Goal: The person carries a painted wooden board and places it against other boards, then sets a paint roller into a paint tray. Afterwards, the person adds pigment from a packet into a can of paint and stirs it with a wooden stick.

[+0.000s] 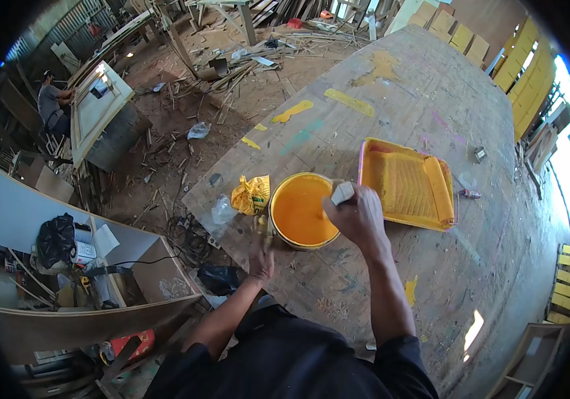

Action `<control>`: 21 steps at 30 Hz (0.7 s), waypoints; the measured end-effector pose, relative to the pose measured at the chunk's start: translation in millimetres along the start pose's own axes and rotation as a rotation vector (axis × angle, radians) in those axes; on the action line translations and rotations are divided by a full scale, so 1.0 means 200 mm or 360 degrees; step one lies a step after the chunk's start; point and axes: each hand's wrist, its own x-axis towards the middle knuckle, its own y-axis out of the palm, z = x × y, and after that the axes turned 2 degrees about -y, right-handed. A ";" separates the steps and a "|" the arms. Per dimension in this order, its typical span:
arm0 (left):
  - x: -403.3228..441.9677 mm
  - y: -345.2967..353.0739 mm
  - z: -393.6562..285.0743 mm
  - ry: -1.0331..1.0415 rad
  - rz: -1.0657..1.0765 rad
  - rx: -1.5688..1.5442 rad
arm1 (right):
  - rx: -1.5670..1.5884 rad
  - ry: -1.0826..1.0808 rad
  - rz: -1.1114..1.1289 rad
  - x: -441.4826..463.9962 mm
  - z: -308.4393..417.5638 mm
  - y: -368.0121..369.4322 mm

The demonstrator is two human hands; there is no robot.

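Right hand (363,214) clamped on pale stick (343,193) over orange paint (300,207), apparently mid-stir; left hand (261,258) beside bucket (298,246), grip unclear; next stroke calls for steady bucket

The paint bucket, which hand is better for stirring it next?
Probably the right hand: it grips a pale stick close to the orange paint. The left hand is blurred beside the paint bucket; I can't tell whether it holds anything.
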 end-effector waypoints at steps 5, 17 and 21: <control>0.17 0.07 -0.18 -0.0177 -0.0298 -0.0724 | 0.0093 -0.0269 0.0193 -0.13 0.11 0.13; 0.38 0.09 -0.48 -0.0145 -0.0435 -0.0226 | 0.0029 -0.0334 0.0188 -0.13 0.14 0.08; 0.36 0.07 -0.53 -0.0120 -0.0386 -0.0265 | 0.0348 -0.0187 0.0024 -0.02 0.04 0.13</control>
